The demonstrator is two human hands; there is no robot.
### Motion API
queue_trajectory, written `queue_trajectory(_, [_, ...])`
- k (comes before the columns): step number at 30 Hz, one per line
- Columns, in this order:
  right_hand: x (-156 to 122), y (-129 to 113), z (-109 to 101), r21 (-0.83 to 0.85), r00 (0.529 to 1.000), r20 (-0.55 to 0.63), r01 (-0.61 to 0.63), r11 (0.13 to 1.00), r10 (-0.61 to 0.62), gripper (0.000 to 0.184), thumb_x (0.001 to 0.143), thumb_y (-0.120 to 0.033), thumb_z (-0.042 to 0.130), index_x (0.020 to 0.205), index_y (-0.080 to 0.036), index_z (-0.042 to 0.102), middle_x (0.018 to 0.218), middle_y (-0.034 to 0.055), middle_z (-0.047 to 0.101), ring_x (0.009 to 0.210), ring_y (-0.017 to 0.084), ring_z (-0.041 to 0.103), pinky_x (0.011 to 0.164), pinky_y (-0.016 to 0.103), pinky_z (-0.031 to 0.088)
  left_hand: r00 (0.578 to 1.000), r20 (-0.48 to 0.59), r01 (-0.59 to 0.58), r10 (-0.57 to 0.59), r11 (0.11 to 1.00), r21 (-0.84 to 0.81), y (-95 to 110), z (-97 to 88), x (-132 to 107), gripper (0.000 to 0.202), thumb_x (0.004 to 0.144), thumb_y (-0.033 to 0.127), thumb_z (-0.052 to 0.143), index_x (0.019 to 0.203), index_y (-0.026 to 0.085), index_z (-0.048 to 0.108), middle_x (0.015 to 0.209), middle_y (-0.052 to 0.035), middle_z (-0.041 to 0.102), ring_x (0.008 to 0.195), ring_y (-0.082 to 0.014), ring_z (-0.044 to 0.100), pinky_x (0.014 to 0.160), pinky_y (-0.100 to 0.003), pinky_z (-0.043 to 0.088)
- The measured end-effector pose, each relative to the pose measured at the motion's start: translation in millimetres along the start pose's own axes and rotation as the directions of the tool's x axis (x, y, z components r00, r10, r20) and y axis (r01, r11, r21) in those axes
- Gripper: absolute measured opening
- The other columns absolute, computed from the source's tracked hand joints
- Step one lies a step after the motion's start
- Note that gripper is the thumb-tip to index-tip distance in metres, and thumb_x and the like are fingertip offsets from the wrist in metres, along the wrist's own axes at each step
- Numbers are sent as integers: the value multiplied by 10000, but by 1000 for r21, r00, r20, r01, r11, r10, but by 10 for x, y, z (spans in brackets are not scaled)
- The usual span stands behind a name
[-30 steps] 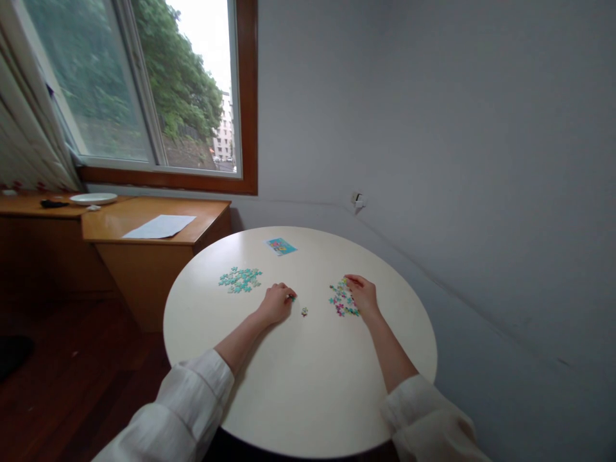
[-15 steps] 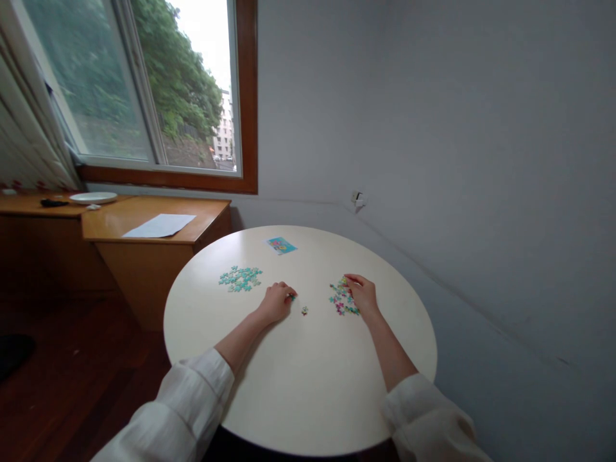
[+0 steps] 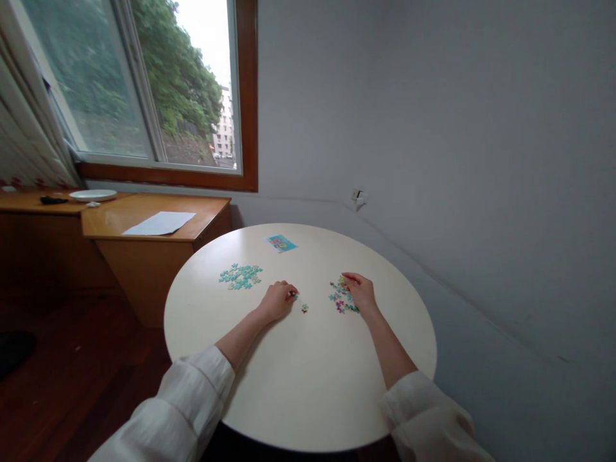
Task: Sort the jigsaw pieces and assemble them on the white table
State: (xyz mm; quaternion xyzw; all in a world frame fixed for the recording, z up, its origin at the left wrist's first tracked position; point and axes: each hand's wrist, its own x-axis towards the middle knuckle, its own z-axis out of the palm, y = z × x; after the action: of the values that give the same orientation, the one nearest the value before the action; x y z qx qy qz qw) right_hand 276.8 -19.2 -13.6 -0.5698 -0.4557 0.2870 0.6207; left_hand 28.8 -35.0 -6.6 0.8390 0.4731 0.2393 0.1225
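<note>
My left hand (image 3: 279,299) rests near the middle of the round white table (image 3: 308,378), its fingers pinched on a small jigsaw puzzle piece (image 3: 294,296). Just right of and below those fingertips lies a small puzzle piece or joined bit (image 3: 305,308). My right hand (image 3: 360,292) is over the right-hand pile of multicoloured puzzle pieces (image 3: 341,303), with thumb and fingers bent down at its upper edge. Whatever those fingertips hold, if anything, is too small to make out. A pile of turquoise puzzle pieces (image 3: 240,277) spreads out to the left of my left hand.
A blue picture card (image 3: 282,243) lies near the table's far edge. Left of the table stands a wooden desk (image 3: 212,215) with a sheet of paper (image 3: 160,223) and a white plate (image 3: 93,195). A wall with a socket (image 3: 359,197) rises behind.
My right fingertips have shifted slightly left at the upper edge of the multicoloured pile. My left hand has stayed almost still with its piece.
</note>
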Motion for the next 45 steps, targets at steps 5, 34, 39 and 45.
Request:
queue_trajectory(5, [9, 31, 16, 31, 1000, 24, 15, 999, -15, 296, 508, -356, 672, 710, -139, 658, 678, 50, 666, 596, 159, 602, 536, 272, 461, 1000, -11, 15, -15, 1000, 7, -4, -7, 1, 210, 739, 161, 531, 909, 194, 648, 868, -53, 619, 815, -169, 550, 754, -282, 410])
queue_trajectory(34, [0, 9, 15, -3, 997, 64, 35, 999, -35, 215, 528, -317, 663, 668, -154, 647, 650, 36, 661, 613, 158, 604, 580, 288, 487, 999, -11, 50, -51, 995, -82, 120, -55, -29, 210, 757, 213, 502, 919, 197, 635, 842, -29, 663, 850, -171, 565, 788, -295, 405])
queue_trajectory(39, [8, 16, 9, -26, 997, 74, 31, 999, -29, 233, 523, -333, 674, 667, -151, 644, 660, 40, 663, 605, 155, 602, 567, 282, 481, 998, 57, -19, 28, 989, -146, 207, -86, -75, 252, 782, 240, 469, 995, 204, 600, 957, -20, 661, 940, -162, 555, 903, -323, 353])
queue_trajectory(45, [23, 54, 18, 21, 997, 77, 27, 999, -29, 245, 509, -329, 679, 670, -149, 643, 646, 33, 658, 590, 149, 595, 572, 284, 479, 989, 130, -46, 67, 986, -158, 233, -106, -96, 280, 821, 299, 420, 1043, 223, 573, 1065, -26, 624, 1070, -179, 488, 984, -397, 257])
